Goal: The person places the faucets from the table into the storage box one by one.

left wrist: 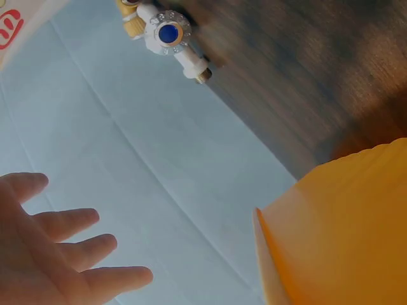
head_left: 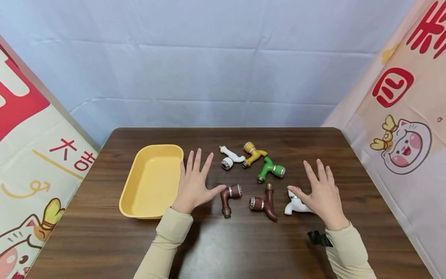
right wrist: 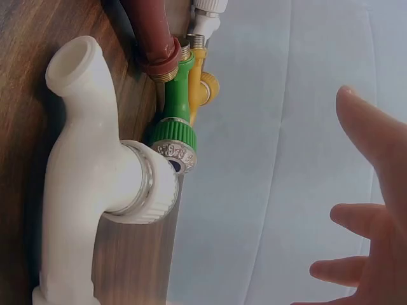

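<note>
Fingers spread, my left hand point(head_left: 195, 185) hovers between the yellow tray point(head_left: 129, 185) and a maroon tap point(head_left: 225, 201), holding nothing. My right hand point(head_left: 324, 195), also spread and holding nothing, is above a white tap point(head_left: 296, 205) and partly hides it in the head view. A second maroon tap point(head_left: 268, 203) lies left of that white one. Farther back are a green tap point(head_left: 269, 168), a yellow tap point(head_left: 255, 154) and another white tap point(head_left: 232, 158). In the right wrist view the near white tap point(right wrist: 76, 171) looms large, apart from the fingers.
All of this lies on a dark wooden table point(head_left: 223, 248). Behind its far edge hangs a pale blue cloth point(head_left: 209, 77). Printed panels stand at both sides. A black strap point(head_left: 319, 238) shows by the right cuff.
</note>
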The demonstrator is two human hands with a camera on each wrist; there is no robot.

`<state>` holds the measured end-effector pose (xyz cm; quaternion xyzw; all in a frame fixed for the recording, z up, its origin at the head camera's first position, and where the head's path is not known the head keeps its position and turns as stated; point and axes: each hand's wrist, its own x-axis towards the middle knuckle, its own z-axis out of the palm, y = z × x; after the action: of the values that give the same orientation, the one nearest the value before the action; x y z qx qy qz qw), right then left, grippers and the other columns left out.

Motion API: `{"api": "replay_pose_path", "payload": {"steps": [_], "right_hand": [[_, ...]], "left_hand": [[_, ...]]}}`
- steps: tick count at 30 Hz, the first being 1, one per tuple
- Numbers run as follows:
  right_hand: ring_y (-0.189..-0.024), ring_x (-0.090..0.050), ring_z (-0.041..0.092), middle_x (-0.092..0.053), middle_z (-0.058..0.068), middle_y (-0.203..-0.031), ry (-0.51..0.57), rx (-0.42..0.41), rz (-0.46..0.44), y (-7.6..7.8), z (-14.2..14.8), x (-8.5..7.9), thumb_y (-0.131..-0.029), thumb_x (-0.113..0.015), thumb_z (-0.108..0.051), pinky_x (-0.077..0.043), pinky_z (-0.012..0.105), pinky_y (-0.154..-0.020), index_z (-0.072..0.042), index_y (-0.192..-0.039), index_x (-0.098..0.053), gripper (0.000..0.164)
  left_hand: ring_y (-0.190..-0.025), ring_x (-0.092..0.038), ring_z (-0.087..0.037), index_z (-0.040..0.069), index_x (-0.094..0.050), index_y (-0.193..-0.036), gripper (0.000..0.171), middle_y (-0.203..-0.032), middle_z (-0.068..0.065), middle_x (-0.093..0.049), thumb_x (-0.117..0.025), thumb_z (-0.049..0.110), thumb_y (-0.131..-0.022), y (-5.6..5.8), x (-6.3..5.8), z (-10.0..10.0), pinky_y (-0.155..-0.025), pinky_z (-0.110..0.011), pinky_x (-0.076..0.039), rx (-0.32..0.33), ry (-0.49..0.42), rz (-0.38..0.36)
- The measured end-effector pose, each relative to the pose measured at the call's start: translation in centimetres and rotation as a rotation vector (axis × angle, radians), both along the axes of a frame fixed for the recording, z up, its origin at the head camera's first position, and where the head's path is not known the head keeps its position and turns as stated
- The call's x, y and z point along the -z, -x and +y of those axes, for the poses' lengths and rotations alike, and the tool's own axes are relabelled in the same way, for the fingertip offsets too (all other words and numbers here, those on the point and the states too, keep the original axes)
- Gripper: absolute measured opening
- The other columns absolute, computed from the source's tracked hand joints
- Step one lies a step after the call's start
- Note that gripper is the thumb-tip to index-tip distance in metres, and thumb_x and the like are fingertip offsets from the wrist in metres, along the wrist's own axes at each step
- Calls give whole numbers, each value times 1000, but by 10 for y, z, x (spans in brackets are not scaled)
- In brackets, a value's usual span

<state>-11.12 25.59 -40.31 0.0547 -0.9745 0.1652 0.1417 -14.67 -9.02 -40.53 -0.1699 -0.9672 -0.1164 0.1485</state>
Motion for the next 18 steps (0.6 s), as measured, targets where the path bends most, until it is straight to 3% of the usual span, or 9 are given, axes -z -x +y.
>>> {"api": "replay_pose_path", "payload": {"steps": [11, 18], "right_hand": [[-126, -19, 51, -22, 28, -142, 9, -1, 37, -3, 3, 1, -76, -68, -49, -29, 73, -76, -9, -142, -30, 86], [-126, -21, 51, -23, 29, -141, 18, -16, 82, 0, 3, -3, -74, -70, -49, -29, 72, -79, -7, -140, -32, 87]], "left_hand": [[-136, -9, -36, 19, -25, -145, 92, -148, -19, -17, -54, 69, -73, -1, 1, -4, -101, -63, -16, 11, 4, 4], [-137, -3, -33, 21, -20, -146, 93, -149, -17, -12, -53, 70, -73, 1, -3, -7, -103, -62, -11, -4, -20, -9]]}}
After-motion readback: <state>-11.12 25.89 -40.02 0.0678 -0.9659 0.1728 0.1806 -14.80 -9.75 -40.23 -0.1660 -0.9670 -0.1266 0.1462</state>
